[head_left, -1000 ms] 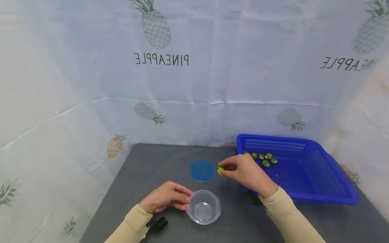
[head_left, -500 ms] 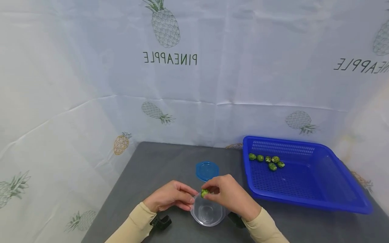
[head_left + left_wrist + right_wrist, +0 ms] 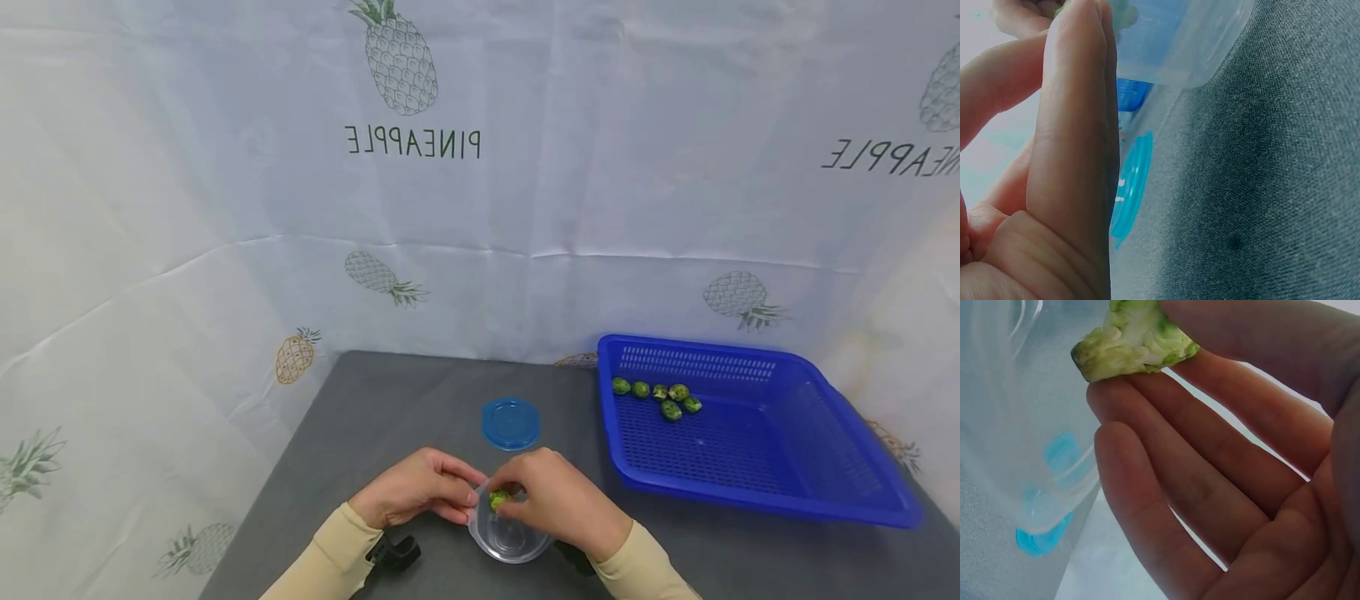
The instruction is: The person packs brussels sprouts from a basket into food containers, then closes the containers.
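My right hand (image 3: 558, 500) pinches a Brussels sprout (image 3: 498, 500) between thumb and fingers, at the mouth of a clear plastic container (image 3: 517, 546). In the right wrist view the sprout (image 3: 1135, 347) shows its pale cut stem end, with the container wall (image 3: 1029, 456) beside the fingertips. My left hand (image 3: 423, 490) grips the container's left rim between thumb and fingers. The left wrist view has that thumb and finger in front, with the container (image 3: 1172, 50) at the top.
A blue lid (image 3: 511, 423) lies on the grey table (image 3: 420, 392) behind the container. To the right stands a blue plastic basket (image 3: 750, 450) with several Brussels sprouts (image 3: 671, 410) at its back left. A pineapple-print cloth (image 3: 525, 183) hangs behind the table.
My right hand has carried the Brussels sprout from beside the lid leftward and down to the container's mouth. My left hand has kept its grip on the rim.
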`<state>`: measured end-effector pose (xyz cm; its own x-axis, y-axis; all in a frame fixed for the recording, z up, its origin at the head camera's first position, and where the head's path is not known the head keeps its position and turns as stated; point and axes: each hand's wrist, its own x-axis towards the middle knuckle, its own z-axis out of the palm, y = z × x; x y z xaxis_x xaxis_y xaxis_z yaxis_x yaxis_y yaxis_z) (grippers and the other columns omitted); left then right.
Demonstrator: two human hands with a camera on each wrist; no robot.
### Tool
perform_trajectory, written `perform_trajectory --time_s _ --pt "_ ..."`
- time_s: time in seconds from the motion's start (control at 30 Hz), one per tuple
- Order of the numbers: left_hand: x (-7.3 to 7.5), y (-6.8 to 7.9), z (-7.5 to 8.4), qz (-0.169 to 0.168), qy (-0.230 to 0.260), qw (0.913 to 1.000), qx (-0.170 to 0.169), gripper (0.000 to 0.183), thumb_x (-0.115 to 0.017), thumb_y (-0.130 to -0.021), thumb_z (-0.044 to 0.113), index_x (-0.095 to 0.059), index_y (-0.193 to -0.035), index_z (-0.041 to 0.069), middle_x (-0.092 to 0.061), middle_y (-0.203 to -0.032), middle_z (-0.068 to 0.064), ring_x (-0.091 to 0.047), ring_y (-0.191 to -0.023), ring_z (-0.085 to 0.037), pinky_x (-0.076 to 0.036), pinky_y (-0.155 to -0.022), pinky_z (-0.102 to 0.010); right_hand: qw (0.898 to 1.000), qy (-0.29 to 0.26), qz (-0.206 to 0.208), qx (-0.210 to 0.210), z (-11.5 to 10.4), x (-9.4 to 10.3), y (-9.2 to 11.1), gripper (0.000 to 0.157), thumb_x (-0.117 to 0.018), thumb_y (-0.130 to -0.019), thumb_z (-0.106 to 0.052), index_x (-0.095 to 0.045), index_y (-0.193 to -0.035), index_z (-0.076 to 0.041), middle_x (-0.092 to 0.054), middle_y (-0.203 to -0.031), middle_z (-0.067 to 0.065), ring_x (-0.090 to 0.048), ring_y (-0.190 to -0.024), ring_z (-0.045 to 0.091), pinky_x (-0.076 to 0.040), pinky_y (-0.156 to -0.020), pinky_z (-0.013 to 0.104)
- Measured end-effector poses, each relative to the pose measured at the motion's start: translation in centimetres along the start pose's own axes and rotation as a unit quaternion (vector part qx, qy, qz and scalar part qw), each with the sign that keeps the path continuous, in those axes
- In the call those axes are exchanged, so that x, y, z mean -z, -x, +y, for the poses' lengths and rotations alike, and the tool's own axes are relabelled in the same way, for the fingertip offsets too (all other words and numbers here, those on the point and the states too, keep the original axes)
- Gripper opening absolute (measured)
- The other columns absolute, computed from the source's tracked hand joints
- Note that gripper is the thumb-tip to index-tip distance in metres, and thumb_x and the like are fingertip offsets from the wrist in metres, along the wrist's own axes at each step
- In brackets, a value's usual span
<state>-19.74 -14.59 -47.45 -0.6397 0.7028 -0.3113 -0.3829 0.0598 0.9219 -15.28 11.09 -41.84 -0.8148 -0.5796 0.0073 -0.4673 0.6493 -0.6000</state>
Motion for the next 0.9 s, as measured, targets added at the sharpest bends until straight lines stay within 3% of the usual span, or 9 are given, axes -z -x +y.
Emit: perform_trajectory --time_s 0.63,0.9 --pt "-0.1 -0.2 -0.1 0.001 -0.010 0.9999 0.000 0.042 -0.074 -0.097 0.005 -0.070 -0.136 -0.009 -0.081 -0.098 -0.006 -0.080 -0.084 -0.012 -0.069 -0.077 -0.027 0.999 0.041 -0.003 0.019 -0.1 -1.2 -0.1 0.021 -0.089 -0.088 -0.011 -0.086 -0.108 -0.018 -0.081 -0.100 -0.011 -0.073 -0.090 0.001 -0.062 -0.075 0.020" --pt "0.1 -0.3 -0.2 0.008 -0.014 0.9999 0.003 0.042 -0.075 -0.097 0.006 -0.070 -0.136 -0.008 -0.081 -0.099 -0.007 -0.080 -0.084 -0.012 -0.070 -0.078 -0.029 0.999 0.036 -0.005 0.014 -0.1 -0.5 -0.1 0.024 -0.088 -0.091 -0.013 -0.085 -0.113 -0.020 -0.082 -0.108 -0.010 -0.076 -0.100 0.006 -0.065 -0.082 0.026"
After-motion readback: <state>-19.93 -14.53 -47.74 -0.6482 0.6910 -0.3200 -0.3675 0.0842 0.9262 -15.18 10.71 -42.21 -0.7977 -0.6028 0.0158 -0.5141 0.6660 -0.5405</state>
